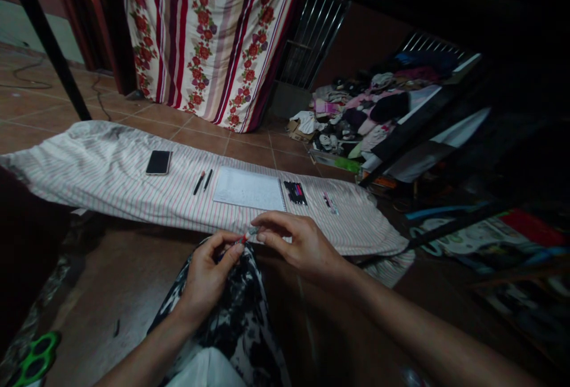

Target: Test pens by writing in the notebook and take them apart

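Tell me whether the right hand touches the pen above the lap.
Touching. The head view shows the right hand pinching one end of the pen in its fingertips; the left hand grips the other.

The pen (246,236) showed only a short red and grey bit. The rest was hidden inside the left hand (209,274) and under the fingertips of the right hand (298,244). Both forearms ran off the bottom edge. The scissors (33,360) were cut by the bottom-left corner. Writing on the notebook (249,190) was too small to read, and the markers (295,192) beside it too small to count. The small item (330,202) further right could not be told. The upper right was too dark to make out.
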Motion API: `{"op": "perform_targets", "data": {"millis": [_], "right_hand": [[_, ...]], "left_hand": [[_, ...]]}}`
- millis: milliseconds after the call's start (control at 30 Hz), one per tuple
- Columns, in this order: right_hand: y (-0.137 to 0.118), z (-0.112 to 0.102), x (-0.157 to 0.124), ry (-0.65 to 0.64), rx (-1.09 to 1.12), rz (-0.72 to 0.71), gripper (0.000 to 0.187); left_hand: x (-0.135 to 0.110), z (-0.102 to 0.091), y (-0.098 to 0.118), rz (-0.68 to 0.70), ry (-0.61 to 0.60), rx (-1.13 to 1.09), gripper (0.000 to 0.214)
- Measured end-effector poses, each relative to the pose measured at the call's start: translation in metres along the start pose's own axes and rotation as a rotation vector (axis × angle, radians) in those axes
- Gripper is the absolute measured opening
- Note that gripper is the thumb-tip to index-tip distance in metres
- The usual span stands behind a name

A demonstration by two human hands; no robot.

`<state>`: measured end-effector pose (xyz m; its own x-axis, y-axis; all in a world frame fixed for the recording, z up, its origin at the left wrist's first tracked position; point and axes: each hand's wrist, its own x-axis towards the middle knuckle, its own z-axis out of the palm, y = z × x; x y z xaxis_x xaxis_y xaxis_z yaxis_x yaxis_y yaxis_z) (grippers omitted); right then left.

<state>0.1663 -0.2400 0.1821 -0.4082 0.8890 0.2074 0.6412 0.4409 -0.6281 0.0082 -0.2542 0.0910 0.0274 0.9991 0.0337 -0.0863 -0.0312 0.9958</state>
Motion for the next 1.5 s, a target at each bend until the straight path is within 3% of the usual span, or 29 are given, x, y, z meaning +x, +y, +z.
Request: {"op": "perform_targets", "data": {"millis": [467,667,800,1000,1233,1500], "right_hand": [[0.0,0.004,-0.006,0.002,0.039,0.057,0.011],[0.007,0.011,-0.011,-0.011,0.322,0.158,0.038],[0.011,0.014,-0.013,-0.02,0.448,0.17,0.024],[0.009,0.016,-0.012,0.043,0.457,0.239,0.013],[0.018,0.023,-0.017,0.068,0.654,0.251,0.037],[0.034,0.033,-0.019,0.207,0.785,0.407,0.031]], "left_hand": [[-0.005,0.003,0.004,0.031,-0.018,-0.006,0.015],[-0.008,0.003,0.005,-0.009,-0.06,-0.068,0.018],[-0.008,0.003,0.007,-0.019,-0.06,-0.095,0.018],[-0.007,0.004,0.007,0.002,-0.069,-0.066,0.017],[-0.005,0.009,0.008,-0.029,-0.06,-0.108,0.019],[0.004,0.015,-0.001,-0.027,-0.072,-0.023,0.018]]}}
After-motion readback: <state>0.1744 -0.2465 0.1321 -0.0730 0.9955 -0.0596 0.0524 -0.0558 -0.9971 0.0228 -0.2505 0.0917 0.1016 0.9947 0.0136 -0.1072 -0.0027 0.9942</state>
